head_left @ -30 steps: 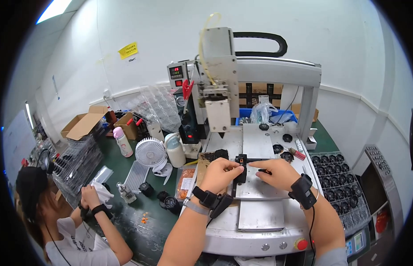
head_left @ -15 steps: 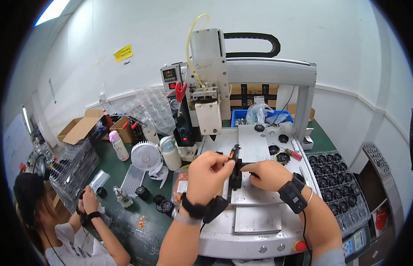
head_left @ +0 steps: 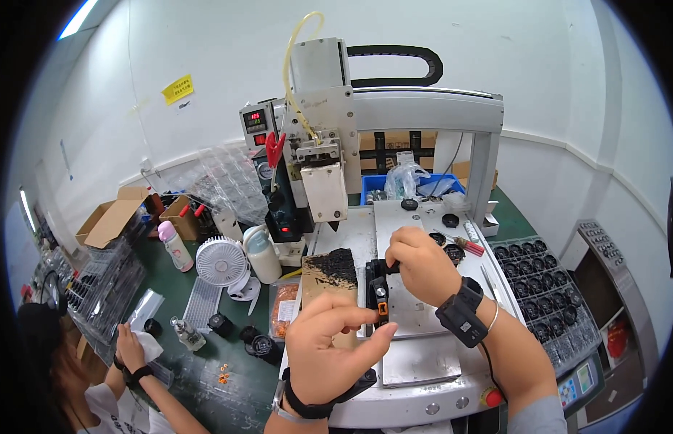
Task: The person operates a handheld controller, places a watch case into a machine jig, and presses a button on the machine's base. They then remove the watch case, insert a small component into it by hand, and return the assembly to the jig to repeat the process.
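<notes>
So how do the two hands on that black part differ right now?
The right hand is closed, its fingers gripping the top of the black part; the left hand is open, fingers spread and only near the part's lower end. The right hand sits farther from the camera, over the grey metal plate; the left hand is nearer, at the machine bed's front. Both wear a black wrist device.

right hand (head_left: 416, 264) grips black part (head_left: 378, 291) over grey machine bed (head_left: 423, 362); left hand (head_left: 329, 347) open, fingertips touching it. white fan (head_left: 221, 262) left.
</notes>
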### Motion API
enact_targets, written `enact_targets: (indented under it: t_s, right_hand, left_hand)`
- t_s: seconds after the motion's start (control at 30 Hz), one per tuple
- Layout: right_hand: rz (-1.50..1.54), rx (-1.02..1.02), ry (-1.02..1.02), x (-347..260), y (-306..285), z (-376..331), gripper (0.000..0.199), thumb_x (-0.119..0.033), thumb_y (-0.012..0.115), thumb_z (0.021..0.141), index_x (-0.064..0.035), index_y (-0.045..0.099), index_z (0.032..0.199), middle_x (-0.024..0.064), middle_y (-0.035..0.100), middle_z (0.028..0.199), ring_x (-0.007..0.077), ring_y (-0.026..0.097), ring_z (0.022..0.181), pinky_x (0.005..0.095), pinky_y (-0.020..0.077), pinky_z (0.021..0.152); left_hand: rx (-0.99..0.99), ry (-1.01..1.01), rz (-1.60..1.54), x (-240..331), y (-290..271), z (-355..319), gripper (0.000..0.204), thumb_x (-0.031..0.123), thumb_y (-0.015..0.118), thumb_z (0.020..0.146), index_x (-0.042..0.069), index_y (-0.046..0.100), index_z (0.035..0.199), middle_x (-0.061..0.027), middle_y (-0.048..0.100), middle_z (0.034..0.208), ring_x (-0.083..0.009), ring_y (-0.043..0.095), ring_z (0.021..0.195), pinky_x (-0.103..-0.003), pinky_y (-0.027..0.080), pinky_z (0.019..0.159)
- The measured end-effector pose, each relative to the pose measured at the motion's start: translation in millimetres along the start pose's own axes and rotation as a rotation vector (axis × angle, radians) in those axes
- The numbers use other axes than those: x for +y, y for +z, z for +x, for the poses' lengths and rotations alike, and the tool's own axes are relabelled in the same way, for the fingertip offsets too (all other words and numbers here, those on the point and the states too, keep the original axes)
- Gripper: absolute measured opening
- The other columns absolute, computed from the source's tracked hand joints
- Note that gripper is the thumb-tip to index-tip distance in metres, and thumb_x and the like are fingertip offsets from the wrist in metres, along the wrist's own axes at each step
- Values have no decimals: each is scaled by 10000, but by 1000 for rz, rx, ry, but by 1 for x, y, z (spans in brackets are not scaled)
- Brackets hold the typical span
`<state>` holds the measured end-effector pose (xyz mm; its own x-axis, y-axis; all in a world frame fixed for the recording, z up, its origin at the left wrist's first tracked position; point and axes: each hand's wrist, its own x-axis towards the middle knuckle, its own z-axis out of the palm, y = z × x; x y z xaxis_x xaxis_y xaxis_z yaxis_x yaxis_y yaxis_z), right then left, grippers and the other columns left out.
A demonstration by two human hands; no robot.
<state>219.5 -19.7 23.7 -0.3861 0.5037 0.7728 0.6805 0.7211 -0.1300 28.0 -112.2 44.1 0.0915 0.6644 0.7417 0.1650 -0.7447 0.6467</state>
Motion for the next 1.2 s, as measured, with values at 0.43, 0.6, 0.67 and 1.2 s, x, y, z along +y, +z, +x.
enact_targets:
  t_s: [0.43,0.6,0.67,1.2]
  right_hand:
    - [264,-263,155,-9,23,-11,311,-176,584,819,-53,559,1103,255,488,1173,390,510,1063,397,431,905]
    - [25,-202,83,-17,25,-12,398,-229,669,794,-66,526,1128,215,495,1102,378,500,1022,413,422,881]
    - [-59,-207,133,-25,22,-10,405,-237,676,783,-62,529,1117,205,496,1040,368,491,981,422,402,876]
    - [160,-200,128,-6,31,-14,543,-108,570,820,-46,381,1326,234,453,1072,368,518,900,387,450,833]
  left_hand:
    - [-11,-18,-29,1,-9,-3,210,104,808,628,-4,665,739,-63,597,726,-110,539,607,-229,417,537]
    - [-8,-17,-25,3,-11,-2,204,96,802,635,-9,665,744,-68,608,739,-114,562,619,-226,433,549]
    - [-5,-21,-25,3,-11,-3,202,92,802,633,-8,664,743,-68,606,736,-114,560,618,-227,429,547]
    - [15,-29,-41,0,-13,-2,187,83,795,634,-3,664,738,-63,591,714,-108,539,630,-230,412,560]
